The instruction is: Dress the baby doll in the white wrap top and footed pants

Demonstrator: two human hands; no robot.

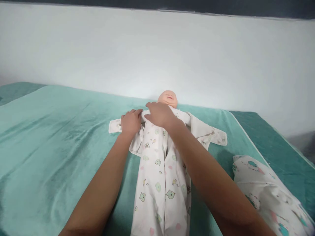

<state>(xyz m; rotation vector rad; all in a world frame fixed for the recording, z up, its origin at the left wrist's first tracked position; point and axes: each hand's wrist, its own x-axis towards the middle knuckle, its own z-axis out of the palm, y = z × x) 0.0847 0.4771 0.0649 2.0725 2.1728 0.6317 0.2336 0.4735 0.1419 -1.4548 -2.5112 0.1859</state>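
Observation:
A baby doll (168, 98) lies on its back on a teal blanket (49, 137), its head toward the wall. It wears a white printed sleepsuit (159, 170) with both sleeves spread out. My left hand (130, 122) is curled on the cloth at the doll's shoulder on the left, fingers closed on the fabric. My right hand (159, 114) rests on the doll's upper chest just below the chin, fingers bent and pressing the sleepsuit there.
A bundle of white printed cloth (268, 193) lies at the right near the blanket's edge. A darker teal surface (275, 137) shows beyond the blanket on the right. A white wall (157, 49) stands behind.

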